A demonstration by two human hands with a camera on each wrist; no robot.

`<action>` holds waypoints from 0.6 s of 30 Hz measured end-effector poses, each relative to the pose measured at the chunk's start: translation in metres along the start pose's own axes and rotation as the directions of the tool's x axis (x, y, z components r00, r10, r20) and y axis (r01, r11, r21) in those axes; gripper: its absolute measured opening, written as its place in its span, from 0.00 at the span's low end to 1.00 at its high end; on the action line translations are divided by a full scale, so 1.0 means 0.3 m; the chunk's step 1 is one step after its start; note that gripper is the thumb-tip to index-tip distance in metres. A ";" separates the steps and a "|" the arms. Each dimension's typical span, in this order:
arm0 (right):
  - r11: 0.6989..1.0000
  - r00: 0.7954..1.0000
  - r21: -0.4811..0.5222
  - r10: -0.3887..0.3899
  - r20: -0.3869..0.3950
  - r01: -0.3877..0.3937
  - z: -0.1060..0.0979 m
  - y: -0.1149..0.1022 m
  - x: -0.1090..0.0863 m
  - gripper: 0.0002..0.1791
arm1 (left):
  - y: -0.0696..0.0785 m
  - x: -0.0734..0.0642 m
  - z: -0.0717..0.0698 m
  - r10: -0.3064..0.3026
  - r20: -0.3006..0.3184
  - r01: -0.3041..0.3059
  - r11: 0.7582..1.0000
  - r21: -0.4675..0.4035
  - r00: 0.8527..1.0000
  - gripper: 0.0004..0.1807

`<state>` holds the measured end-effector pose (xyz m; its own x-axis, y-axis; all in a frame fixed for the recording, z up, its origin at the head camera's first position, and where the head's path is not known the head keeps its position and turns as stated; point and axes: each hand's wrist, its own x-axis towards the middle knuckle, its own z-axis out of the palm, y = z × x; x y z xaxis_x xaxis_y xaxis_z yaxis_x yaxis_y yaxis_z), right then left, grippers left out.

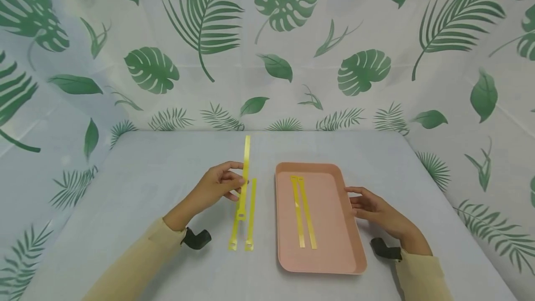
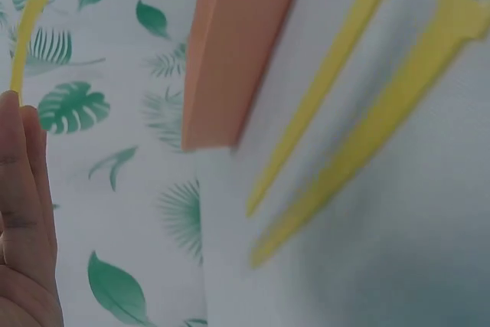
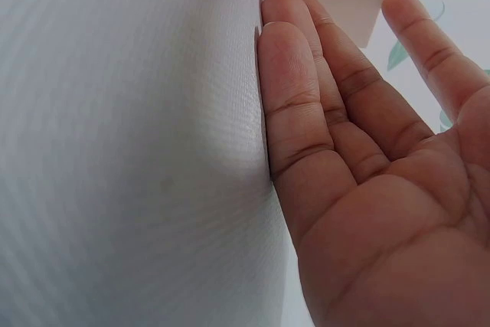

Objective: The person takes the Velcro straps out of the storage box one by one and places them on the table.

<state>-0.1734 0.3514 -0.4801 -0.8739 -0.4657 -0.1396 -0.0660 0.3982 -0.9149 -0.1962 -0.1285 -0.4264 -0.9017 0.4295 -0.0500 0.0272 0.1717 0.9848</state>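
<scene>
Straps (image 1: 246,157): L hand (image 1: 217,183) pinches 1, 2 on tbl (image 1: 234,278), 2 in tray (image 1: 332,226); R hand (image 1: 376,207) uncurled.

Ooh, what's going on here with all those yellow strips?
A person's left hand is pinching one yellow strip above the table. Two more strips lie on the table. Another pair lies in the pink tray, and the right hand touches the tray's outer side.
</scene>
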 end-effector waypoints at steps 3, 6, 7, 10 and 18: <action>1.000 1.000 -0.008 0.009 -0.005 -0.009 0.001 -0.002 0.000 0.35 | -0.028 -0.027 -0.022 -0.036 -0.027 0.036 0.999 0.000 0.999 0.26; 1.000 1.000 -0.008 0.019 -0.004 -0.019 0.003 -0.003 0.000 0.36 | -0.062 -0.053 -0.039 -0.060 -0.040 0.061 0.998 0.009 0.997 0.27; 1.000 1.000 -0.006 0.020 -0.003 -0.020 0.003 -0.003 0.000 0.36 | -0.072 -0.060 -0.043 -0.071 -0.044 0.072 0.997 0.011 0.996 0.27; 1.000 1.000 0.008 0.016 0.001 -0.016 0.006 -0.001 0.000 0.36 | -0.103 -0.079 -0.053 -0.110 -0.055 0.111 0.993 0.028 0.992 0.27; 1.000 1.000 0.015 -0.018 -0.005 0.018 0.004 0.007 0.001 0.35 | -0.167 -0.105 -0.071 -0.188 -0.064 0.192 0.980 0.056 0.980 0.28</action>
<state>-0.1732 0.3512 -0.4825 -0.8748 -0.4692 -0.1210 -0.0748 0.3774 -0.9230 -0.1785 -0.1696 -0.4706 -0.9163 0.3323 -0.2235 -0.1219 0.3001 0.9461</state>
